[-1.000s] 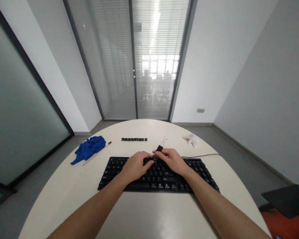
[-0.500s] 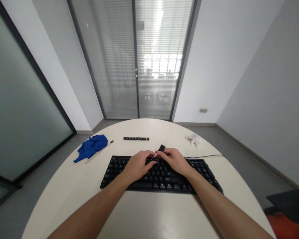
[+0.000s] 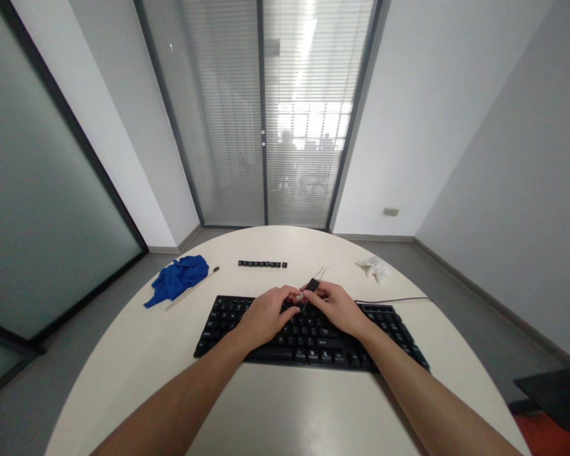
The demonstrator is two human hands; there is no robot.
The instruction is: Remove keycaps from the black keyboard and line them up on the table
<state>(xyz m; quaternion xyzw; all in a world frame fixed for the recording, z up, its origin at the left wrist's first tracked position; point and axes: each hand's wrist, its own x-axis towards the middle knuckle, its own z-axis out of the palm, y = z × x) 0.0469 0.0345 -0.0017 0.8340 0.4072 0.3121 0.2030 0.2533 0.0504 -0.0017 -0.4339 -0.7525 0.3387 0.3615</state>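
A black keyboard [image 3: 308, 356] lies beneath both of my hands. My right hand [image 3: 336, 305] grips a keycap puller [image 3: 312, 285] by its black handle, with thin wire prongs sticking out at the far end and the near end pointing down toward the keys. Close against that near end, my left hand [image 3: 268, 316] has its thumb and fingers bent together. Whatever sits between the left fingertips is too small and covered to make out. Part of the upper key rows is hidden under the hands.
Several loose black keycaps [image 3: 262, 264] stand in a row behind the keyboard. At the left are a blue cloth [image 3: 179, 278] and a thin wooden brush [image 3: 192, 289]. A crumpled white tissue [image 3: 374, 267] and the keyboard cable [image 3: 394, 299] lie on the right of the round table [image 3: 294, 411].
The keycap puller leans over a little more in my right hand. My left fingertips have shifted slightly beside its near end. The whole view has moved a touch.
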